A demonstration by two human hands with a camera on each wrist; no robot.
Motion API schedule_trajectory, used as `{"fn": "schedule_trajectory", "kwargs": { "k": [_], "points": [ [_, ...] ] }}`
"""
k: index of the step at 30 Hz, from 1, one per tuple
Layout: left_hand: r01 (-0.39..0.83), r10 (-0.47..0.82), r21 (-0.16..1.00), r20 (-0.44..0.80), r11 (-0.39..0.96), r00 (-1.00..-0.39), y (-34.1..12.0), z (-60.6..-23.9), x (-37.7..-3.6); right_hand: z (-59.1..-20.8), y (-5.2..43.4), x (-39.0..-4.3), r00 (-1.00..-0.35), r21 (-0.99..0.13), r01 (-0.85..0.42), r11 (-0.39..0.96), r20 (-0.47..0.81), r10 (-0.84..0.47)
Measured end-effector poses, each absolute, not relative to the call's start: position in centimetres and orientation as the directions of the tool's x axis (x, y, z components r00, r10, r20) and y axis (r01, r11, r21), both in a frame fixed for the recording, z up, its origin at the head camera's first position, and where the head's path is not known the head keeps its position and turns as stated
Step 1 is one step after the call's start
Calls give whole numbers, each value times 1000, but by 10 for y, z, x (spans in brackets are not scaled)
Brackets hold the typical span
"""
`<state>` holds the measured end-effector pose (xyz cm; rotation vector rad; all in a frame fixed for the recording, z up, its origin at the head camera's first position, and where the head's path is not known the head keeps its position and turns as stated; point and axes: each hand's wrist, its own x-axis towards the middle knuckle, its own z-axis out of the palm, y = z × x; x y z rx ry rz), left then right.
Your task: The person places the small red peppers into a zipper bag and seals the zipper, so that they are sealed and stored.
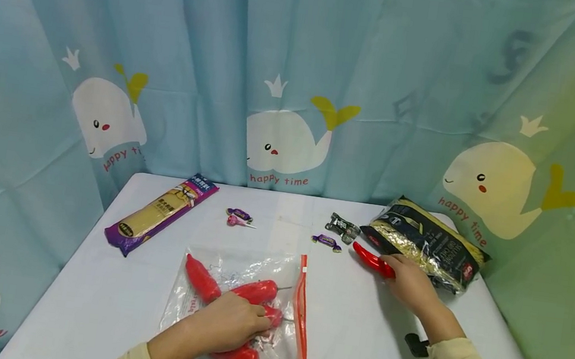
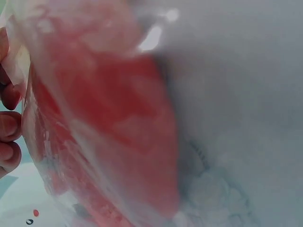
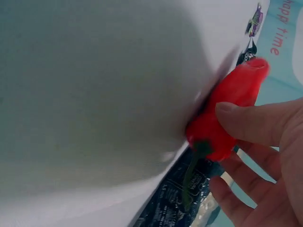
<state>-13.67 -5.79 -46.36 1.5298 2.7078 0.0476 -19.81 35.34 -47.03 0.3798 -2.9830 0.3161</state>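
Note:
A clear plastic zip bag (image 1: 228, 261) with a red zip edge (image 1: 302, 319) lies flat on the table, holding several red peppers (image 1: 201, 278). Over the bag, my left hand (image 1: 229, 323) has its fingers curled and pinches the plastic; the left wrist view shows the fingertips (image 2: 9, 125) against the film. My right hand (image 1: 411, 283) grips another red pepper (image 1: 373, 261) between thumb and fingers, outside the bag to the right. In the right wrist view this pepper (image 3: 215, 132) has its green stem hanging free.
A black and gold package (image 1: 428, 239) lies at the back right, just behind my right hand. Wrapped candies (image 1: 326, 242) and a pink lollipop (image 1: 234, 221) are near the back middle. A purple pasta packet (image 1: 162, 212) lies back left. A whale-print curtain (image 1: 297, 55) surrounds the white table.

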Motion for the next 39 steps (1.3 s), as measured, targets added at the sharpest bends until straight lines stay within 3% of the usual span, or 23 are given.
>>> {"fn": "schedule_trajectory", "kwargs": {
  "k": [12,18,23,32,39],
  "points": [
    [856,856,14,-23,517,-517,-56,-463,-142,-465,346,-190,-938,-278,-345,897,145,-316],
    [858,858,-4,-9,514,-514,-55,-461,-143,-455,319,-168,-859,-328,-511,794,178,-480],
    [856,856,4,-21,516,-516,-55,-461,-144,-452,292,-152,-801,-373,-586,720,131,-584],
    [854,854,25,-29,519,-519,-55,-465,-139,-469,244,-149,-691,-340,-710,617,167,-703],
    [866,866,10,-5,500,-500,-53,-465,-136,-477,234,-146,-719,-396,-673,624,152,-679]
  ]
}}
